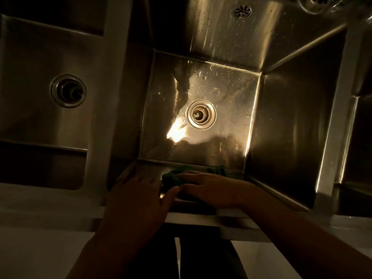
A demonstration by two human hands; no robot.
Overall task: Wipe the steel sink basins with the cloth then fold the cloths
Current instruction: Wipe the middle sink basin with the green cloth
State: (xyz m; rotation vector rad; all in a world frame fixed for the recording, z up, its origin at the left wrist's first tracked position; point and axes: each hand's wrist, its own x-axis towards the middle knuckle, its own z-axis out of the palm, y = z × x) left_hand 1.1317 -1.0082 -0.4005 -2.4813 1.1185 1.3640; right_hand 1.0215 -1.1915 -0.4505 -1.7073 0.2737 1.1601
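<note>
Head view, quick: where's the green cloth (pixel 172 179)?
— Bunched low on near wall of mid basin (pixel 291 121), under R hand (pixel 213 189).
— R hand's grip?
— None seen; fingers lie fairly straight, pressing cloth to the steel. Dim, tho.
— L hand (pixel 138 196)?
— Flat on same wall just beside cloth, fingers spread, holding nothing; thumb reaches twd cloth.
— Else?
— Round drain (pixel 201 114) mid-floor, wet spots nearby; left basin (pixel 30 97) alongside.

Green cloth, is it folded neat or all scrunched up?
Scrunched: the green cloth bunches in lumps under the right hand, no flat folds.
</note>
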